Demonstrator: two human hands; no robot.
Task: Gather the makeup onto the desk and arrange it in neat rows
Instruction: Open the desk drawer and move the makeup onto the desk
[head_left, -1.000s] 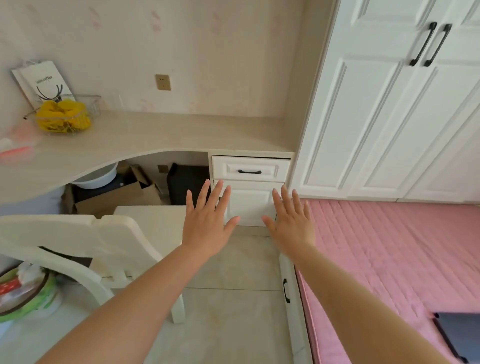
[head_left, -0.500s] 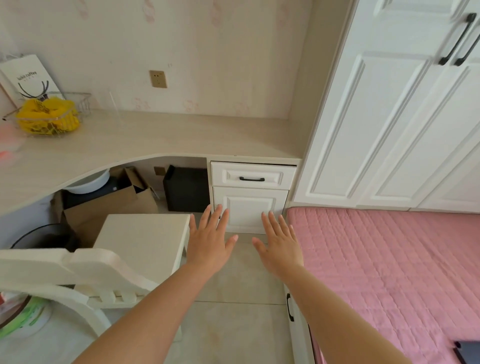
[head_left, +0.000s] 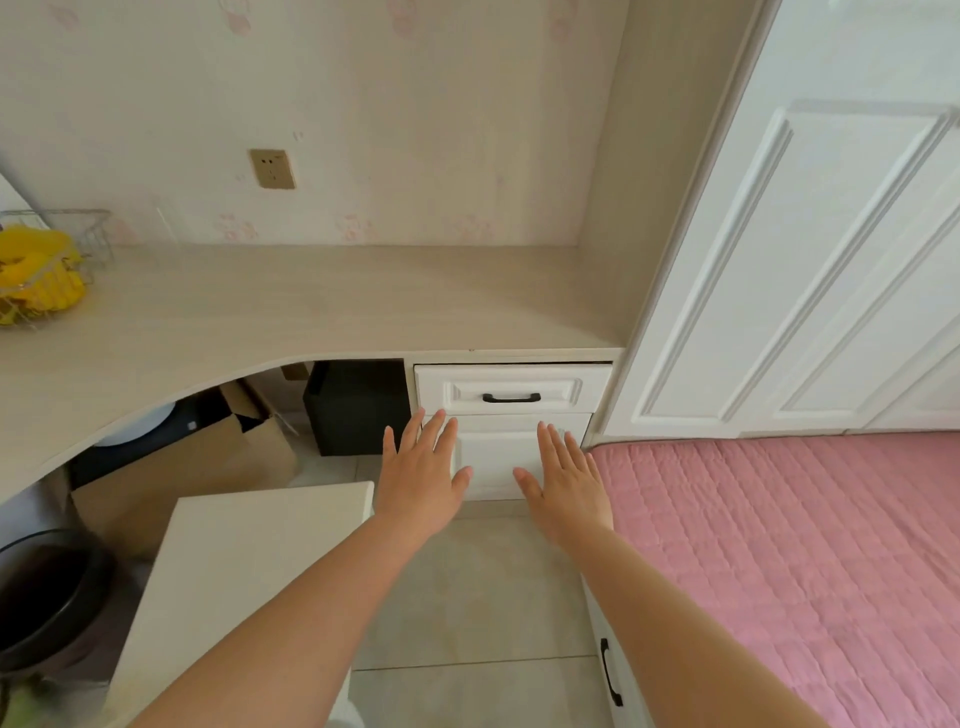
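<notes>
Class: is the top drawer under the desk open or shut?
Shut. The drawer front sits flush with the cabinet, nothing inside showing; neither hand touches its handle.

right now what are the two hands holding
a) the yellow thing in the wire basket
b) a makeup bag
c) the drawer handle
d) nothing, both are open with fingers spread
d: the left hand and right hand are both flat with fingers spread, in front of the white drawers, clear of the black drawer handle.

pink bed, white wardrobe — wire basket
</notes>
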